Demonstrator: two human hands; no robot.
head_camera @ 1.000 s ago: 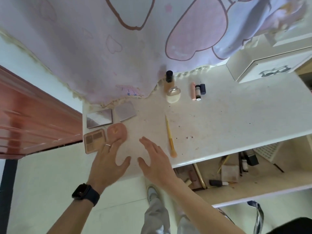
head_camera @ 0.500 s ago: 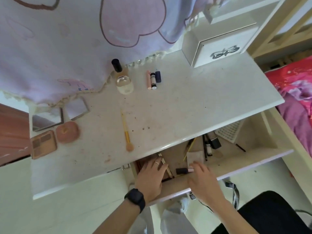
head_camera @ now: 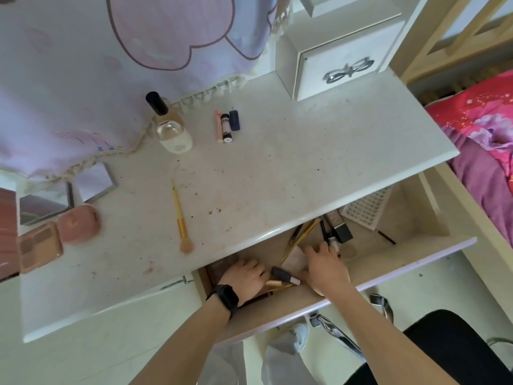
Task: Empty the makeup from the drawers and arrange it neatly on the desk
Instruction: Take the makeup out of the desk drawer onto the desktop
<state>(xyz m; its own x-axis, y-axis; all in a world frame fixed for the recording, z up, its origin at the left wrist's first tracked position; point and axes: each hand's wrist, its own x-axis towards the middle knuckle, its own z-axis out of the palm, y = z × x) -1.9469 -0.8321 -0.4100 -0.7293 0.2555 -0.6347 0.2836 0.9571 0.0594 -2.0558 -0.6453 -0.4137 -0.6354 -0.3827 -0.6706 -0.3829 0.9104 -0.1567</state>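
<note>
- White stained worktop carries a yellow-handled makeup brush.
- Open cream drawer beneath holds scattered makeup.
- Left hand, grip spread flat inside.
- Right hand, grip state unclear, beside a dark cylindrical tube.

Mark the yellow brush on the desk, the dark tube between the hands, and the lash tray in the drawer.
yellow brush (head_camera: 179,211), head view, on the middle of its handle.
dark tube (head_camera: 281,274), head view, on its dark body.
lash tray (head_camera: 366,209), head view, on its gridded face.
</note>
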